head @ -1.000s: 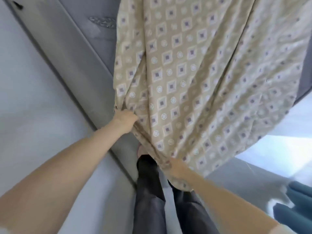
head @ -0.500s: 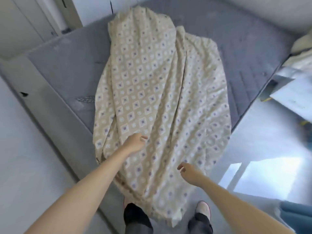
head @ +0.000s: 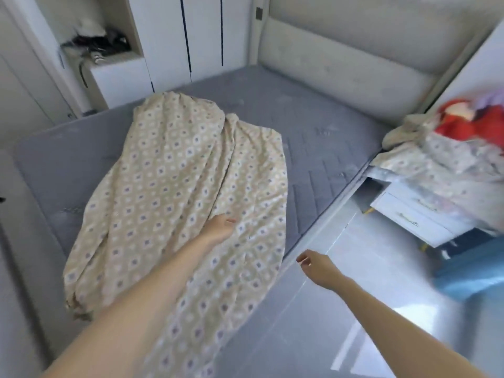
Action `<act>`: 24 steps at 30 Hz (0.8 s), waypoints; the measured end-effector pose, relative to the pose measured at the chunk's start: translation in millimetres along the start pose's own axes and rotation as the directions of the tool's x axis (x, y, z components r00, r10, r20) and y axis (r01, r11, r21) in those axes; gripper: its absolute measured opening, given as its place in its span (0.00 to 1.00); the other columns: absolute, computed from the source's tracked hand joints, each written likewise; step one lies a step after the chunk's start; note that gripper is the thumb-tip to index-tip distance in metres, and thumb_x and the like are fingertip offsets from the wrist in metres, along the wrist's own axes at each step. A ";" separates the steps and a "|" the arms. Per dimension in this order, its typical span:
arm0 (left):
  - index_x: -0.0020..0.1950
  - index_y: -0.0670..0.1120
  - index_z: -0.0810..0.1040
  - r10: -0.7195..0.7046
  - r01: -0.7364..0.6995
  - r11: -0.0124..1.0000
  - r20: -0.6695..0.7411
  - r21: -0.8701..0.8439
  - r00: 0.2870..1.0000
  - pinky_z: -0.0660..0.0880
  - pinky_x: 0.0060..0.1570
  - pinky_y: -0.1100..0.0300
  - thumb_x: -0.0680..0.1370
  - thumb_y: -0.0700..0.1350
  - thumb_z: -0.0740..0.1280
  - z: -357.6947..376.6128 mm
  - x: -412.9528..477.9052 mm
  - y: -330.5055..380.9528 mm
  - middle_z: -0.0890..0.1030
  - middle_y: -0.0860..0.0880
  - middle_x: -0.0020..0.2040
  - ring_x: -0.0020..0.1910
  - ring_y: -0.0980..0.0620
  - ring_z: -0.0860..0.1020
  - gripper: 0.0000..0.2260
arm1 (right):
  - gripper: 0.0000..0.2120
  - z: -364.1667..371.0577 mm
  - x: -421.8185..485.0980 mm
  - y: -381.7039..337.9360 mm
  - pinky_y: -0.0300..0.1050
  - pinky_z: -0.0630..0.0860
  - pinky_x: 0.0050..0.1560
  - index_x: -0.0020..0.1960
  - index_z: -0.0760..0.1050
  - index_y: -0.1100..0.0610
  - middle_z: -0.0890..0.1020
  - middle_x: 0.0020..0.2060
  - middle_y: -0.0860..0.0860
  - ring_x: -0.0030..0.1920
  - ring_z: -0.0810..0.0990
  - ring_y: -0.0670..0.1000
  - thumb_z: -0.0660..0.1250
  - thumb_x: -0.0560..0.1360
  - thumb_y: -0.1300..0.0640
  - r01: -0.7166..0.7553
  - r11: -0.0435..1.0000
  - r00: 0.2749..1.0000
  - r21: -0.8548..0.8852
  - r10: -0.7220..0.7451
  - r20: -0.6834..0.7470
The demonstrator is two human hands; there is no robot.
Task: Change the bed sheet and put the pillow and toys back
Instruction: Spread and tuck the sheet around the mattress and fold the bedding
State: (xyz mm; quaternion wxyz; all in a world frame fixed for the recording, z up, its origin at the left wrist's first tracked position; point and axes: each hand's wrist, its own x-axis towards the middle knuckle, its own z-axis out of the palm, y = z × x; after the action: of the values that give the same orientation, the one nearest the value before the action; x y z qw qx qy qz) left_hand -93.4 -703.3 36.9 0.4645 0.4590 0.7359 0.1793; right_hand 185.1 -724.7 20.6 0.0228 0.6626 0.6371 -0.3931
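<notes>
A beige bed sheet (head: 174, 192) with a diamond pattern lies in a long bunched strip across the bare grey mattress (head: 313, 126), its near end hanging over the foot of the bed. My left hand (head: 218, 227) hovers over the sheet's middle with loosely curled fingers, holding nothing. My right hand (head: 316, 266) is off the sheet's right edge, above the floor, fingers relaxed and empty. A pile of old patterned bedding (head: 441, 165) with a red toy (head: 469, 124) on top sits on the nightstand at right.
A padded headboard (head: 341, 64) stands at the far side. White wardrobe doors (head: 191, 36) and a shelf with clutter (head: 92, 39) are at the far left. A white nightstand (head: 409, 214) and a blue object (head: 474, 274) stand on the glossy floor at right.
Both hands have let go of the sheet's near end, which they gripped a second ago. The sheet now lies spread along the mattress, and the view has lifted to show the whole bed.
</notes>
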 end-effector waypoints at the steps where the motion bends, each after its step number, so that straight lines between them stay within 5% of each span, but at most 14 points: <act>1: 0.67 0.50 0.73 -0.001 0.001 1.000 -0.005 -0.005 1.000 0.73 0.39 0.61 0.78 0.43 0.57 8.6 2.5 15.1 0.73 0.50 0.65 0.49 0.52 0.75 0.17 | 0.14 -17.8 0.0 7.6 0.42 0.75 0.41 0.56 0.75 0.52 0.78 0.53 0.53 0.42 0.77 0.52 0.55 0.77 0.62 0.007 1.000 1.000 0.017 -0.007 -0.013; 8: 0.66 0.48 0.73 0.018 -0.018 0.998 0.005 -0.052 1.000 0.70 0.33 0.62 0.78 0.42 0.58 43.6 37.5 101.2 0.75 0.47 0.63 0.50 0.51 0.75 0.17 | 0.13 -115.4 27.0 39.2 0.35 0.71 0.32 0.57 0.76 0.52 0.79 0.53 0.51 0.41 0.76 0.49 0.57 0.78 0.61 0.008 0.990 0.995 0.142 0.006 -0.100; 11: 0.65 0.48 0.74 0.020 -0.023 0.995 -0.030 -0.092 0.999 0.70 0.31 0.62 0.78 0.40 0.56 53.1 71.9 135.6 0.77 0.46 0.58 0.40 0.53 0.74 0.17 | 0.12 -149.6 55.0 43.7 0.36 0.73 0.36 0.56 0.77 0.53 0.80 0.52 0.51 0.44 0.77 0.50 0.58 0.78 0.61 0.029 0.984 0.994 0.178 -0.009 -0.112; 17: 0.65 0.50 0.74 0.005 -0.015 0.988 -0.066 -0.151 0.998 0.71 0.33 0.62 0.79 0.42 0.58 65.3 161.1 192.5 0.76 0.49 0.61 0.46 0.52 0.75 0.16 | 0.12 -213.7 144.7 40.1 0.46 0.75 0.55 0.57 0.77 0.56 0.81 0.53 0.52 0.52 0.78 0.54 0.59 0.78 0.63 0.057 0.980 0.994 0.188 -0.038 -0.105; 21: 0.66 0.49 0.73 0.006 -0.019 0.966 -0.052 -0.259 0.999 0.74 0.43 0.59 0.79 0.41 0.58 68.2 232.4 237.1 0.76 0.48 0.58 0.48 0.50 0.76 0.16 | 0.12 -262.9 220.1 33.3 0.44 0.74 0.53 0.59 0.78 0.57 0.81 0.53 0.52 0.50 0.78 0.53 0.61 0.78 0.62 0.052 0.984 0.997 0.172 -0.042 -0.060; 24: 0.60 0.50 0.75 -0.023 -0.005 0.943 -0.081 -0.332 0.996 0.72 0.35 0.61 0.78 0.39 0.59 60.9 284.5 270.7 0.77 0.46 0.56 0.39 0.54 0.76 0.13 | 0.13 -308.7 280.1 20.5 0.40 0.72 0.51 0.59 0.78 0.57 0.81 0.55 0.51 0.55 0.78 0.52 0.61 0.78 0.61 0.048 0.990 0.998 0.131 -0.043 -0.040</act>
State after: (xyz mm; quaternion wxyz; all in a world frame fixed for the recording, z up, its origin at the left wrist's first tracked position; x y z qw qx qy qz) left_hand 54.2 -334.4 45.4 0.5045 0.3628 0.7162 0.3177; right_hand 320.8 -333.1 69.8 -0.0420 0.6550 0.6250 -0.4225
